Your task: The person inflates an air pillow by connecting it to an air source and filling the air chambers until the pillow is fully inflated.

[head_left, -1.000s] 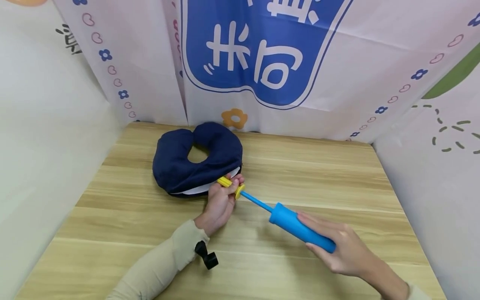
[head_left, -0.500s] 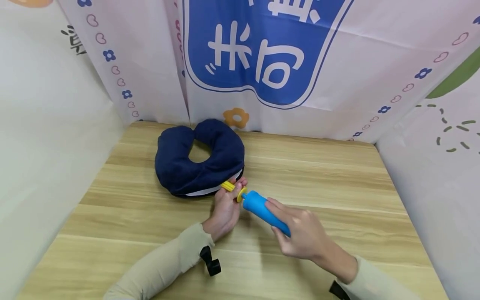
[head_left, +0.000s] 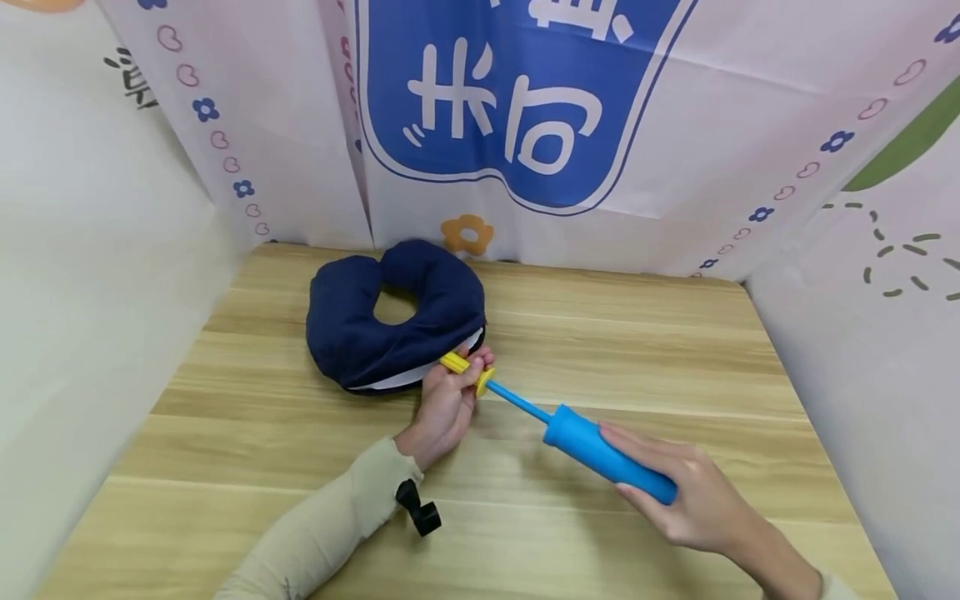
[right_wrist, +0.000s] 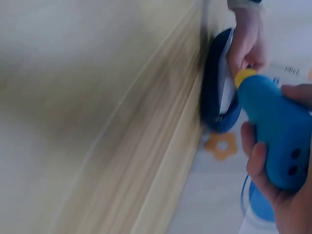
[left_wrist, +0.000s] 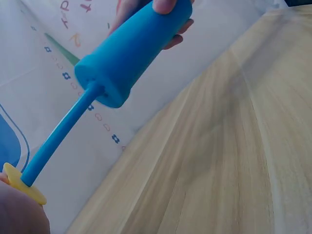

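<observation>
A navy U-shaped neck pillow (head_left: 345, 325) lies on the table, its front seam parted over white material. At that opening my left hand (head_left: 444, 412) grips the yellow nozzle end (head_left: 455, 362) of a hand pump. My right hand (head_left: 693, 500) holds the pump's blue barrel (head_left: 600, 454), and a thin blue rod (head_left: 519, 402) shows between barrel and yellow flange (head_left: 485, 382). In the left wrist view the rod (left_wrist: 61, 132) stands well out of the barrel (left_wrist: 131, 53). The nozzle's tip is hidden at the pillow.
The wood-grain table (head_left: 637, 333) has a printed cloth (head_left: 675, 183) with a blue sign behind it and white walls at both sides. A black clip-like piece (head_left: 418, 510) hangs at my left wrist.
The barrel first moved in against the yellow flange, then my right hand drew it back out to the lower right, exposing the rod again. My left hand keeps its grip near the pillow.
</observation>
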Demonstrator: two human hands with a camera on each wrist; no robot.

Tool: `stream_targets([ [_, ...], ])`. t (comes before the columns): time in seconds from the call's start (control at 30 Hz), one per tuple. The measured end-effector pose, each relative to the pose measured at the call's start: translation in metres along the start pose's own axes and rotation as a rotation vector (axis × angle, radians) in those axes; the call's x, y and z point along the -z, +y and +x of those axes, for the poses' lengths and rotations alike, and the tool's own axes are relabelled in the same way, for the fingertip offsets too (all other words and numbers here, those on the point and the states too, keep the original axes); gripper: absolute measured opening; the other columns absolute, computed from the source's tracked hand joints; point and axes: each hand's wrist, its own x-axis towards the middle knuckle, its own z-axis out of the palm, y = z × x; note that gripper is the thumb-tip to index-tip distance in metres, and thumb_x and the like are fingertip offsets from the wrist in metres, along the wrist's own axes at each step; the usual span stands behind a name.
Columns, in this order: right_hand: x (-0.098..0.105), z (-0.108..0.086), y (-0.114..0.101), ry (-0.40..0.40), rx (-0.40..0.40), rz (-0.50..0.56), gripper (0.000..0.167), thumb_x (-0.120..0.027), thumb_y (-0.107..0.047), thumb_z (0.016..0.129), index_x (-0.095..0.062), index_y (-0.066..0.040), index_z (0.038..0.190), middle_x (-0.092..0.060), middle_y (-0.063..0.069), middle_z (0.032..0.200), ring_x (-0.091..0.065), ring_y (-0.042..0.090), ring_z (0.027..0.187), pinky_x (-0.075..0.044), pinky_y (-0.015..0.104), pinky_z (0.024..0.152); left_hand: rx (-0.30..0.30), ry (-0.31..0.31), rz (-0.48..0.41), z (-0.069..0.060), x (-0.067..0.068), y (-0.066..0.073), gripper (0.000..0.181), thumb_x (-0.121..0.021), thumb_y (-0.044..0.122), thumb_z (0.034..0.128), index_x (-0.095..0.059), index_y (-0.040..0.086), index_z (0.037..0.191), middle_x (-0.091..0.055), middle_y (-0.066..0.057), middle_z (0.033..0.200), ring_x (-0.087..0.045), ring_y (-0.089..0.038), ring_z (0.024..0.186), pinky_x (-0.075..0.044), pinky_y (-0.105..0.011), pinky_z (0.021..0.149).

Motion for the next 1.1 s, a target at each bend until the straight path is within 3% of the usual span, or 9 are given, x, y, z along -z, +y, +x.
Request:
stream_targets([
  [0.07,0.006,-0.004,0.002,0.009,-0.003,-0.004,0.078,-0.091,-0.009,0.077,-0.062,-0.016,0.149,-0.07,0.005,0.141,-0.078,0.023,0.111,-0.058,0.016,0.091,0.0,0.014,-0.002,0.0,-0.001,-0.001,0.032,-0.052,-0.008,0.1055,-0.038,0.001,0.133,-0.07,-0.005,0.114,-0.072,-0.012,0.102,-0.058,-0.021,0.097],
  [0.17,0.001,0.004,-0.002,0.045,0.04,-0.046,0.072,-0.089,-0.012,0.078,-0.065,-0.013,0.146,-0.073,0.007,0.137,-0.079,0.023,0.105,-0.062,0.021,0.085,-0.006,0.049,-0.009,-0.001,-0.002,-0.005,0.024,-0.053,-0.006,0.1059,-0.042,0.005,0.124,-0.07,-0.006,0.116,-0.071,-0.012,0.103,-0.058,-0.022,0.098],
  [0.33,-0.034,0.041,-0.022,0.107,0.154,-0.174,0.065,-0.084,-0.015,0.075,-0.069,-0.004,0.138,-0.076,0.013,0.128,-0.081,0.021,0.086,-0.065,0.035,0.065,-0.018,0.108,-0.027,-0.008,0.001,-0.015,0.015,-0.051,-0.001,0.1085,-0.041,0.008,0.116,-0.069,-0.006,0.116,-0.068,-0.012,0.105,-0.056,-0.022,0.1],
  [0.43,-0.053,0.063,-0.033,0.135,0.165,-0.186,0.065,-0.083,-0.015,0.072,-0.07,-0.001,0.135,-0.077,0.015,0.127,-0.08,0.021,0.082,-0.065,0.035,0.061,-0.024,0.098,-0.031,-0.011,0.001,-0.015,0.012,-0.05,0.001,0.1098,-0.042,0.008,0.116,-0.069,-0.003,0.112,-0.068,-0.011,0.104,-0.056,-0.021,0.098],
  [0.57,-0.06,0.075,-0.03,0.126,0.173,-0.122,0.062,-0.083,-0.015,0.078,-0.068,0.001,0.137,-0.074,0.017,0.131,-0.081,0.026,0.093,-0.067,0.039,0.068,-0.032,0.053,-0.03,-0.012,0.001,-0.011,0.014,-0.051,0.0,0.109,-0.042,0.008,0.118,-0.072,0.002,0.106,-0.07,-0.008,0.1,-0.058,-0.02,0.094],
  [0.8,-0.025,0.035,-0.009,0.005,0.079,-0.009,0.069,-0.086,-0.013,0.082,-0.063,-0.009,0.147,-0.069,0.01,0.143,-0.075,0.028,0.117,-0.066,0.044,0.085,-0.021,-0.012,-0.048,-0.009,0.004,-0.008,0.022,-0.051,-0.008,0.106,-0.041,0.002,0.122,-0.075,-0.003,0.108,-0.075,-0.009,0.098,-0.06,-0.022,0.096],
  [1.0,0.007,-0.003,0.003,-0.035,0.0,0.008,0.075,-0.09,-0.01,0.079,-0.062,-0.016,0.149,-0.069,0.004,0.144,-0.075,0.024,0.118,-0.056,0.016,0.097,-0.003,0.01,-0.065,-0.007,0.002,-0.005,0.02,-0.051,-0.01,0.1053,-0.042,0.005,0.117,-0.075,-0.005,0.109,-0.075,-0.01,0.096,-0.06,-0.021,0.095],
  [1.1,0.017,-0.01,0.006,-0.016,-0.006,-0.005,0.076,-0.091,-0.008,0.075,-0.064,-0.016,0.146,-0.072,0.004,0.139,-0.077,0.022,0.113,-0.053,0.01,0.097,0.013,0.027,-0.073,-0.006,-0.004,-0.009,0.019,-0.051,-0.009,0.1055,-0.043,0.007,0.113,-0.073,-0.004,0.108,-0.073,-0.01,0.097,-0.059,-0.021,0.095],
])
